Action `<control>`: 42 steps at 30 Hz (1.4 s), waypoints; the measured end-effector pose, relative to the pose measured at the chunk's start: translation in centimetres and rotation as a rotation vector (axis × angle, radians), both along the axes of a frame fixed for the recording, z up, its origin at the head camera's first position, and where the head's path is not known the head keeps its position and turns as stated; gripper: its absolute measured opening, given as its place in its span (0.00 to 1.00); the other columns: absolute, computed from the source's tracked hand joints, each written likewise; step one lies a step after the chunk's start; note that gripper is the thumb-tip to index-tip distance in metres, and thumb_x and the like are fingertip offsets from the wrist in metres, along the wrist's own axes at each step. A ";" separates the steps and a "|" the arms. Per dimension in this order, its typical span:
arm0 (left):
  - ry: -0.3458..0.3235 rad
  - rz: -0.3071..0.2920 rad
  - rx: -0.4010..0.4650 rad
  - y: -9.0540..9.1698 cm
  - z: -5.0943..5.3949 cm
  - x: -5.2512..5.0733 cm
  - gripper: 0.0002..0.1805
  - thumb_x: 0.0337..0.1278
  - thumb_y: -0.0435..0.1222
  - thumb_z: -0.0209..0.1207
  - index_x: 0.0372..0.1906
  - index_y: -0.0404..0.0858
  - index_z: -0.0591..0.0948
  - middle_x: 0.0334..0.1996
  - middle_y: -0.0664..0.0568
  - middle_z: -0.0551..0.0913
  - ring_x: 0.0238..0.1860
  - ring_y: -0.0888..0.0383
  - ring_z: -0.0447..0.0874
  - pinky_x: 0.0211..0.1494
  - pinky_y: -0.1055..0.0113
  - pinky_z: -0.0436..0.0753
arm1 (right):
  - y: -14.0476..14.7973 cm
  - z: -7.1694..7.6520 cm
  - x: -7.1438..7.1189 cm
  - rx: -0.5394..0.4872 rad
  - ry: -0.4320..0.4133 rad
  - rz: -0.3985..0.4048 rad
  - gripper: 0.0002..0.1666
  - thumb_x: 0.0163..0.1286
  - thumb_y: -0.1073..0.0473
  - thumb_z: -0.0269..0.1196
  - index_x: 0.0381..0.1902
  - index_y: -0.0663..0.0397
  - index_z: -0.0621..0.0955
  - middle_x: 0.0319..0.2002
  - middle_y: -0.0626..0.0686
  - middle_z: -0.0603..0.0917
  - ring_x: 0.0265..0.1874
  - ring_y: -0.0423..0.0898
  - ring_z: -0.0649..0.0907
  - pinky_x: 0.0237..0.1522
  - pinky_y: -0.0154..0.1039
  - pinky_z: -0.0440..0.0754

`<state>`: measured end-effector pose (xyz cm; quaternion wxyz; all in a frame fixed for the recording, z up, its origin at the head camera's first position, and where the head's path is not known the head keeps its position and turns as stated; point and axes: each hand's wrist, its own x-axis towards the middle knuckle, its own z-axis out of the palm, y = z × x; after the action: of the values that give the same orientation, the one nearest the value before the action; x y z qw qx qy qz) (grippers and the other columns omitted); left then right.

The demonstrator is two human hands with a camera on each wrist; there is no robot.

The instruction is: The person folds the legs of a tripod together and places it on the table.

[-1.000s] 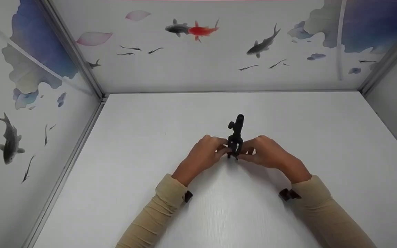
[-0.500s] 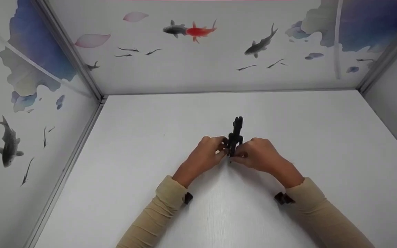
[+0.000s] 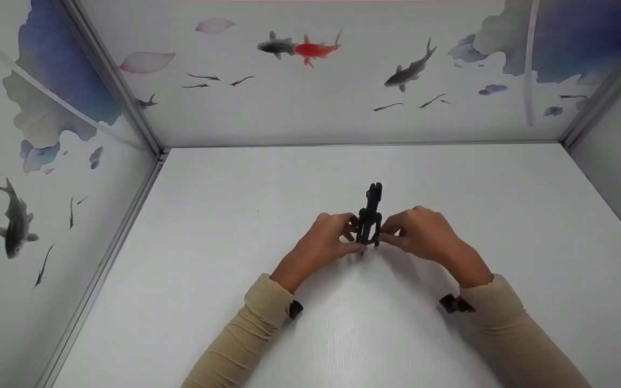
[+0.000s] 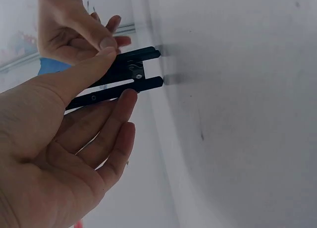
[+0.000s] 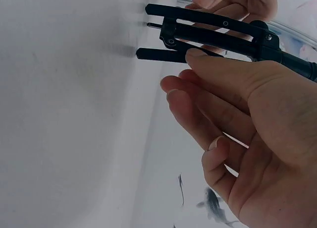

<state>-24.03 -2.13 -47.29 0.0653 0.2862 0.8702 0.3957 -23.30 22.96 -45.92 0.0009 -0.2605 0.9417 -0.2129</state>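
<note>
A small black mini tripod (image 3: 373,202) stands nearly upright between both hands, its feet at or just above the white table. Three legs show in the right wrist view, where a tripod leg (image 5: 171,55) lies under the thumb. My left hand (image 3: 324,237) holds the tripod from the left, thumb and fingers either side of a leg (image 4: 116,92) in the left wrist view. On the other side, my right hand (image 3: 423,234) pinches the right leg near its lower part. Its remaining fingers (image 5: 190,114) are bent loosely. Whether the feet touch the table is unclear.
The white table (image 3: 224,188) spreads around the hands. A back wall (image 3: 332,108) and side walls with printed fish and leaves enclose it, joined by grey metal frames (image 3: 143,118). Dark wrist cameras (image 3: 456,303) sit near the sleeve cuffs.
The tripod has turned about its upright axis, and the knob seen at its left is hidden. My right hand moved in left, then back right; the left hand stays nearly in place.
</note>
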 end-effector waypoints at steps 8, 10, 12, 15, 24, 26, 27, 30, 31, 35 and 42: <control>0.040 0.042 -0.018 0.4 -0.4 0.1 0.19 0.61 0.39 0.78 0.53 0.35 0.88 0.45 0.48 0.95 0.42 0.61 0.96 0.46 0.71 0.88 | -0.3 -0.5 -0.1 -0.126 -0.081 0.056 0.05 0.74 0.60 0.73 0.44 0.50 0.94 0.31 0.49 0.95 0.24 0.38 0.89 0.33 0.37 0.81; 0.042 0.050 -0.017 0.4 -0.4 0.1 0.19 0.61 0.39 0.78 0.53 0.35 0.88 0.45 0.47 0.95 0.44 0.59 0.96 0.47 0.71 0.88 | -0.4 -0.6 -0.1 -0.149 -0.098 0.060 0.06 0.74 0.61 0.73 0.45 0.51 0.94 0.33 0.50 0.95 0.24 0.39 0.90 0.34 0.37 0.82; 0.045 0.059 -0.014 0.4 -0.5 0.1 0.19 0.60 0.39 0.79 0.52 0.35 0.88 0.46 0.47 0.95 0.45 0.57 0.97 0.47 0.70 0.89 | -0.5 -0.7 -0.1 -0.164 -0.114 0.055 0.06 0.74 0.61 0.72 0.45 0.51 0.94 0.34 0.50 0.96 0.24 0.40 0.91 0.34 0.37 0.83; 0.044 0.065 -0.005 0.3 -0.5 0.2 0.19 0.60 0.39 0.79 0.52 0.35 0.88 0.47 0.46 0.95 0.47 0.54 0.97 0.49 0.69 0.89 | -0.6 -0.7 -0.2 -0.200 -0.162 0.044 0.06 0.75 0.61 0.71 0.45 0.52 0.94 0.36 0.52 0.96 0.24 0.39 0.91 0.34 0.36 0.84; -0.020 0.084 0.026 0.4 -0.3 0.3 0.19 0.59 0.37 0.79 0.51 0.34 0.87 0.46 0.44 0.95 0.47 0.58 0.96 0.50 0.69 0.89 | -0.6 -1.2 -0.5 -0.342 -0.291 0.022 0.08 0.77 0.63 0.69 0.49 0.58 0.92 0.43 0.57 0.95 0.23 0.42 0.92 0.39 0.34 0.86; -0.034 0.084 0.034 0.3 -0.3 0.3 0.18 0.60 0.37 0.79 0.51 0.35 0.87 0.46 0.44 0.95 0.47 0.58 0.96 0.51 0.69 0.89 | -0.6 -1.2 -0.5 -0.352 -0.300 0.014 0.08 0.77 0.63 0.69 0.49 0.58 0.92 0.43 0.57 0.95 0.23 0.42 0.92 0.41 0.33 0.86; -0.030 0.084 0.034 0.3 -0.3 0.3 0.18 0.60 0.37 0.79 0.50 0.35 0.87 0.46 0.44 0.95 0.47 0.58 0.96 0.51 0.69 0.89 | -0.6 -1.2 -0.5 -0.356 -0.304 0.016 0.08 0.77 0.63 0.69 0.49 0.58 0.92 0.44 0.57 0.95 0.23 0.43 0.92 0.41 0.33 0.86; -0.009 0.078 0.023 0.3 -0.4 0.3 0.17 0.59 0.37 0.79 0.49 0.35 0.87 0.45 0.45 0.95 0.48 0.58 0.95 0.49 0.69 0.87 | -0.5 -1.2 -0.4 -0.370 -0.322 0.018 0.09 0.77 0.62 0.68 0.49 0.59 0.92 0.44 0.58 0.95 0.23 0.44 0.93 0.43 0.33 0.85; -0.001 0.074 0.021 0.2 -0.4 0.2 0.16 0.59 0.37 0.79 0.48 0.35 0.88 0.44 0.46 0.95 0.48 0.58 0.94 0.48 0.70 0.86 | -0.5 -1.2 -0.4 -0.373 -0.328 0.019 0.09 0.77 0.62 0.68 0.49 0.59 0.92 0.44 0.58 0.95 0.23 0.44 0.93 0.44 0.32 0.85; 0.020 0.054 0.013 0.2 -0.6 0.1 0.16 0.60 0.38 0.78 0.47 0.35 0.87 0.44 0.46 0.95 0.46 0.61 0.93 0.45 0.72 0.83 | -0.5 -1.3 -0.4 -0.393 -0.357 0.024 0.09 0.78 0.62 0.68 0.49 0.60 0.92 0.44 0.58 0.95 0.23 0.45 0.93 0.45 0.32 0.86; 0.029 0.047 0.006 0.2 -0.6 0.1 0.16 0.61 0.39 0.78 0.47 0.35 0.86 0.43 0.46 0.95 0.41 0.69 0.88 0.42 0.73 0.81 | -0.5 -1.6 -0.6 -0.431 -0.393 0.013 0.09 0.78 0.62 0.67 0.48 0.59 0.91 0.44 0.58 0.95 0.24 0.48 0.94 0.47 0.32 0.87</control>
<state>-23.94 -1.96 -47.88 0.0424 0.2715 0.8764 0.3954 -23.87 22.42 -47.49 0.1292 -0.2145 0.8548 -0.4545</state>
